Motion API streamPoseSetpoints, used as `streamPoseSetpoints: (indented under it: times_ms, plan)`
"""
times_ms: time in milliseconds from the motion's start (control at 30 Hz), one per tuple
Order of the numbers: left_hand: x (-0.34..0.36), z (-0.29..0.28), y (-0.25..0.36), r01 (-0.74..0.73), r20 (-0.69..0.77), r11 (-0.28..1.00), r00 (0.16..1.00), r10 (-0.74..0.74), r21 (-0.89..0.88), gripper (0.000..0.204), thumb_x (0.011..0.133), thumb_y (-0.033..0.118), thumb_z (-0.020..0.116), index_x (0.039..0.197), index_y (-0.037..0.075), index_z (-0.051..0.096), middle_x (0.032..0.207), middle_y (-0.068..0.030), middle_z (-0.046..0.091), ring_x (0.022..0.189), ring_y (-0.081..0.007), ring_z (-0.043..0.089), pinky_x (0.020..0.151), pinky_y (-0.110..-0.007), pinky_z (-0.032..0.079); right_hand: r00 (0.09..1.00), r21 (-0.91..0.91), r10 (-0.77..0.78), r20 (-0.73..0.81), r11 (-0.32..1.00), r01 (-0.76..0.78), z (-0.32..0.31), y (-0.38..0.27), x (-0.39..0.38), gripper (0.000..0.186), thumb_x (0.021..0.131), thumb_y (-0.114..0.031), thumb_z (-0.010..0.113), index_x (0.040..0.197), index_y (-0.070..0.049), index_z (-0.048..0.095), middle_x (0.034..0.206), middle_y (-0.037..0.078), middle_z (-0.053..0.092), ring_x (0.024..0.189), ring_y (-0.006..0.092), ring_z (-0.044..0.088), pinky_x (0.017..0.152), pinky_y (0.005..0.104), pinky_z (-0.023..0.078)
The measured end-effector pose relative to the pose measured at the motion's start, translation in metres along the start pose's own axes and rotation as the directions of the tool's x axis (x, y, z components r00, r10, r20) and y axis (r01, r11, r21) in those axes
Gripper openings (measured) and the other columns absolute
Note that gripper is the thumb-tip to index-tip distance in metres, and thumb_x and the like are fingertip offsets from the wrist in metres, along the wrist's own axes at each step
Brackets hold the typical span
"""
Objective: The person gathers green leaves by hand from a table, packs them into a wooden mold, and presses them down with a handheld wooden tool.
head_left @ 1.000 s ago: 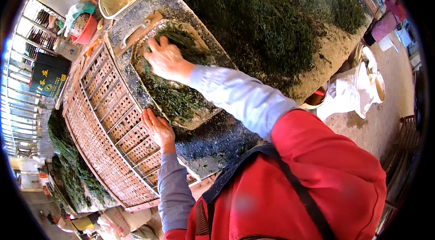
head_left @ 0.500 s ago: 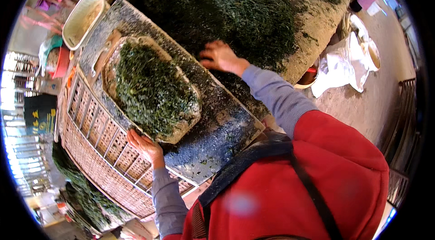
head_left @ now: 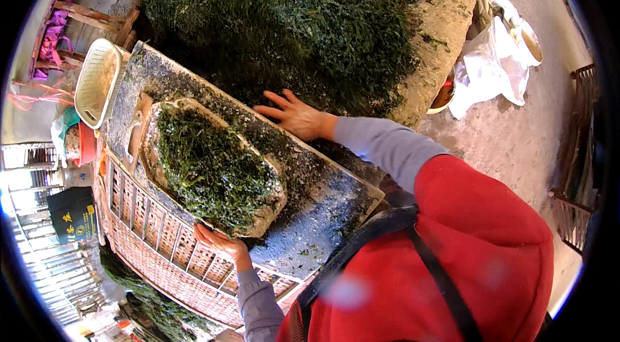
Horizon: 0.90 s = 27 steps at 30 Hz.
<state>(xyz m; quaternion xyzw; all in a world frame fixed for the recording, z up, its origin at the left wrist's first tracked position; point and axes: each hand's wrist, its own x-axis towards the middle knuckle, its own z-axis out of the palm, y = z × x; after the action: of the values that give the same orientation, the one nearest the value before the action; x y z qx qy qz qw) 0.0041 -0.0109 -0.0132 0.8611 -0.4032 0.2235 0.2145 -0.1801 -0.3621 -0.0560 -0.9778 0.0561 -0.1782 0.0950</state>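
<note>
A shallow wooden tray (head_left: 274, 213) heaped with dark green seaweed (head_left: 206, 161) lies on a dark, wet board (head_left: 336, 226) in front of me. My left hand (head_left: 223, 246) rests against the tray's near edge, its fingers stretched out along the rim. Over the board's far edge is my right hand (head_left: 298, 117), palm down and fingers spread, holding nothing. It lies between the tray and a large pile of seaweed (head_left: 290, 25).
Beneath the board is a woven basket (head_left: 161, 245) with a slatted rack (head_left: 187, 238). A cream plastic basket (head_left: 97, 83) and a red bucket (head_left: 85, 143) stand at left. White sacks (head_left: 497, 64) lie on the floor at right.
The whole view has shifted, with the board lower in it. My right hand has come back from the seaweed pile toward the board's edge. My left hand stays by the tray.
</note>
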Motion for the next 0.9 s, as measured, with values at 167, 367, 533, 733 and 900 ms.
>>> streamPoseSetpoints:
  times_ms: [167,367,533,733,900]
  plan:
    - [0.003,-0.003,0.007,-0.018,-0.017,0.999,1.000,0.017,-0.046,0.049,0.092,0.026,0.032,0.132,-0.003,0.035,0.135,-0.0230,0.033,0.123,-0.0383,0.032,0.102,-0.048,0.027,0.904,0.063,0.321,0.280,0.934,-0.352,0.002,0.030,0.085,0.072,0.081,-0.039,0.060,0.141,-0.039,0.020,0.151,0.008,0.001,0.132,0.0475,0.014,0.097,0.0673,0.023]
    - [0.000,-0.002,0.001,0.022,-0.017,1.000,1.000,-0.023,-0.019,0.055,0.092,0.034,0.035,0.131,-0.003,0.038,0.133,-0.0233,0.035,0.123,-0.0384,0.032,0.103,-0.047,0.025,0.970,0.147,0.219,0.106,0.961,-0.233,0.049,0.015,0.083,0.028,0.079,-0.020,0.054,0.105,-0.017,0.064,0.115,0.009,0.051,0.108,0.0396,0.044,0.080,0.0556,0.041]
    - [0.002,-0.007,0.005,0.003,0.006,0.998,1.000,-0.003,0.067,0.047,0.090,0.007,0.036,0.135,0.001,0.030,0.136,-0.0184,0.033,0.126,-0.0375,0.030,0.105,-0.046,0.025,0.892,0.257,0.425,0.156,0.854,-0.452,0.023,0.001,0.058,0.022,0.080,-0.019,0.051,0.096,-0.014,0.065,0.100,0.012,0.056,0.093,0.0381,0.055,0.075,0.0484,0.048]
    - [0.002,-0.006,0.005,0.001,-0.034,0.996,0.999,0.002,0.090,0.043,0.090,0.010,0.036,0.131,-0.002,0.034,0.134,-0.0206,0.035,0.124,-0.0402,0.031,0.103,-0.049,0.026,0.588,0.779,0.790,0.174,0.256,-0.573,-0.012,0.005,0.002,0.032,0.061,-0.020,0.073,0.089,-0.003,0.069,0.065,0.007,0.065,0.054,0.0142,0.059,0.053,0.0264,0.048]
    - [-0.004,-0.005,-0.002,0.029,-0.036,0.994,0.999,-0.025,0.105,0.043,0.088,0.007,0.040,0.129,-0.003,0.036,0.133,-0.0211,0.036,0.124,-0.0375,0.031,0.103,-0.045,0.029,0.631,0.948,0.709,0.316,-0.206,-0.244,-0.113,-0.074,0.006,0.029,0.073,-0.006,0.066,0.100,0.005,0.060,0.066,0.007,0.061,0.049,0.0092,0.054,0.041,0.0220,0.045]
